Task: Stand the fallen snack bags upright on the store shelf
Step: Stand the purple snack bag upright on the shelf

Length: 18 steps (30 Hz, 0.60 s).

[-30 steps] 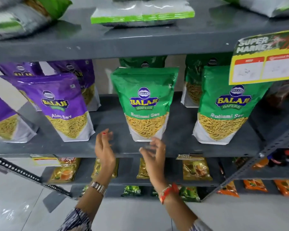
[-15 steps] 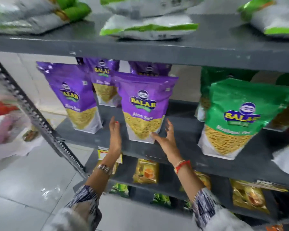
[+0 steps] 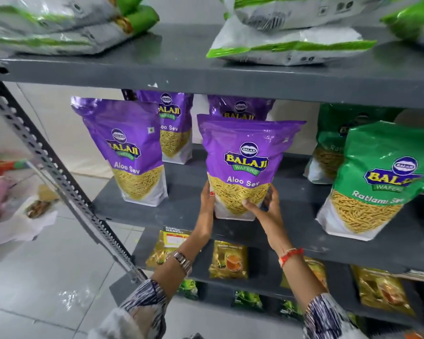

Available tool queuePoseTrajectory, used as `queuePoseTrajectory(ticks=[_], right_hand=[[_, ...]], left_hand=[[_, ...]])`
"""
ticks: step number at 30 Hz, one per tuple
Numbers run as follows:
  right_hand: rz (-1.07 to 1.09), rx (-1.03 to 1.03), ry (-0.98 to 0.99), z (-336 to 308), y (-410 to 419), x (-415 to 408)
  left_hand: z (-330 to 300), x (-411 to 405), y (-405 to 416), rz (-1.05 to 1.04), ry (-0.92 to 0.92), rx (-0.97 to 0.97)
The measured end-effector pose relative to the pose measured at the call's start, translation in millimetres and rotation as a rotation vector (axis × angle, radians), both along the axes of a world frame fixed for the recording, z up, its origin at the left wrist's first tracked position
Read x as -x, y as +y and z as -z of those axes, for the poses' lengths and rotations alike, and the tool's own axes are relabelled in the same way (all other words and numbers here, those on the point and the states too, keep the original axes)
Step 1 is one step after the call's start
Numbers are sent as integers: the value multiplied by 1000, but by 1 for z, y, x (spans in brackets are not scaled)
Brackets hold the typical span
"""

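A purple Aloo Sev bag [image 3: 245,157] stands upright at the front of the grey middle shelf [image 3: 181,211]. My left hand [image 3: 206,204] presses flat on the bag's lower left side. My right hand [image 3: 264,206] wraps its lower right corner, thumb across the front. Another purple bag [image 3: 127,152] stands upright to the left, and two more purple bags [image 3: 174,123] stand behind. Green Ratlami Sev bags [image 3: 377,182] stand at the right. On the top shelf [image 3: 181,69], green-and-white bags [image 3: 289,47] lie flat on their sides.
A slotted metal upright [image 3: 49,165] slants down the left side of the rack. Small yellow packets [image 3: 228,260] fill the lower shelf. Loose bags and paper [image 3: 17,216] lie on the tiled floor at the left.
The view has swung left from the green bags to the purple ones. Both hands have closed in from beside the front purple bag onto its lower corners.
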State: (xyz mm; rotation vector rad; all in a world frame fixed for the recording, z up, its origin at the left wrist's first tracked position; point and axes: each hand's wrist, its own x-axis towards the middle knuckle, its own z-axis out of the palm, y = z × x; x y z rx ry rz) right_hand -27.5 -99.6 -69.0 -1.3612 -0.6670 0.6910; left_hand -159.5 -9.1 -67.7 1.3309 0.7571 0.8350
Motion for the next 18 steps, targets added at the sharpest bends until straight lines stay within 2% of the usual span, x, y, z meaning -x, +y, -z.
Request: queuePoseTrajectory(ticks=[3,5,7,10,12,15,18], right_hand=[[146,-52,50,-2,-7,19],[283,-72,59,4,-15,40],[310,-98,5,11,-21,66],[166,-77,-106,18,-6,104],[54,-59,-208,18,16,119],[-123,21,-297,10,60,136],[-279,94,-273,2,100,146]], left_hand=[[4,18,-7,-68,47,9],[7,36,-8,-239,35,-42],[11,57,1,-449,-21,-113],[3,92,35,-732,-47,-149],[-9,112,60,-837,-56,-149],[-29,128,95,-810,-15,-131],[-37,138,131,-671,-78,32]])
